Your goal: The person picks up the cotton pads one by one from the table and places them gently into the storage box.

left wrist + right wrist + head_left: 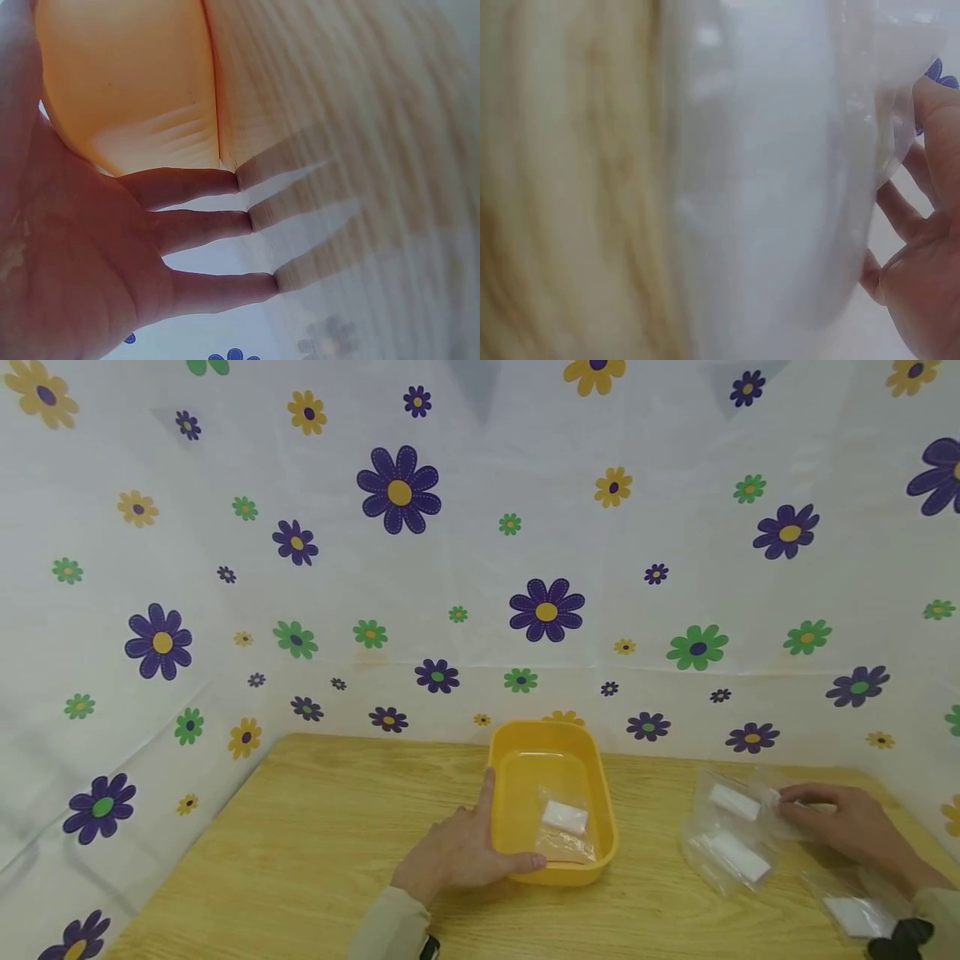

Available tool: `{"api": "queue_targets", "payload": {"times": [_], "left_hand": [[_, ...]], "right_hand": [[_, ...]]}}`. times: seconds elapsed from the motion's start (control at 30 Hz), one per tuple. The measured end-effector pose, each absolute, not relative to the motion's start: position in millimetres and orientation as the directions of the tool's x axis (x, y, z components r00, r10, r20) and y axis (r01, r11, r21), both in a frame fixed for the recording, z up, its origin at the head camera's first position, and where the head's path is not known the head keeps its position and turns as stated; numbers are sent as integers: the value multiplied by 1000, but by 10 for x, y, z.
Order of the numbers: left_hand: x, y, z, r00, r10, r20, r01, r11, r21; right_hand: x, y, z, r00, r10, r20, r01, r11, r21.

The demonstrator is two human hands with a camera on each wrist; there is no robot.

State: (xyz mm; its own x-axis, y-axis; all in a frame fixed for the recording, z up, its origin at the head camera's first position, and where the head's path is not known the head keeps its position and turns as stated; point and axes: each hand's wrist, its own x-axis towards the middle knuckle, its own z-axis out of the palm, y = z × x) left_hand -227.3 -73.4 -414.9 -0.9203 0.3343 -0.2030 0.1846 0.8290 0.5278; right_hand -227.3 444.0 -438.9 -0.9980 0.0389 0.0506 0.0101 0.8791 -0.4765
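Observation:
My left hand [457,852] lies along the left side of a yellow plastic tray [607,827], its thumb over the front left rim. In the left wrist view its straight fingers [202,292] reach down to the tabletop beside the tray wall. Inside the tray lies a clear plastic bag with a white block [565,817] in it. At the right, my right hand [855,822] pinches the edge of a clear plastic bag [770,800] between thumb and forefinger. Close to its fingertips lie bagged white blocks [735,802], overlapping one another. The right wrist view shows blurred clear plastic [780,165] beside the fingers.
Another bagged white block [858,917] lies near the right forearm. The wooden table [315,827] ends at a white flower-print sheet [465,568] behind and at the left. The tray stands close to the table's back edge.

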Motion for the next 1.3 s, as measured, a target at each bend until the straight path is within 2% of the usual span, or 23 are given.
{"api": "queue_targets", "payload": {"times": [0.43, 0.77, 1.1, 1.3], "left_hand": [[-2269, -723, -4163, -921, 333, -203, 187, 834, 519], [-2270, -727, -4166, -918, 336, -211, 184, 831, 524], [-2274, -739, -4170, -918, 338, -209, 188, 832, 521], [-2282, -742, -4168, -920, 333, -204, 191, 839, 509]], "right_hand": [[-2180, 4435, -4270, -991, 41, 130, -20, 901, -434], [-2137, 4260, -4221, -933, -36, 358, -198, 883, -426], [-2141, 3947, -4043, -917, -86, 388, -258, 871, -418], [-2131, 3743, -3939, -860, -124, 495, -357, 839, -410]]}}
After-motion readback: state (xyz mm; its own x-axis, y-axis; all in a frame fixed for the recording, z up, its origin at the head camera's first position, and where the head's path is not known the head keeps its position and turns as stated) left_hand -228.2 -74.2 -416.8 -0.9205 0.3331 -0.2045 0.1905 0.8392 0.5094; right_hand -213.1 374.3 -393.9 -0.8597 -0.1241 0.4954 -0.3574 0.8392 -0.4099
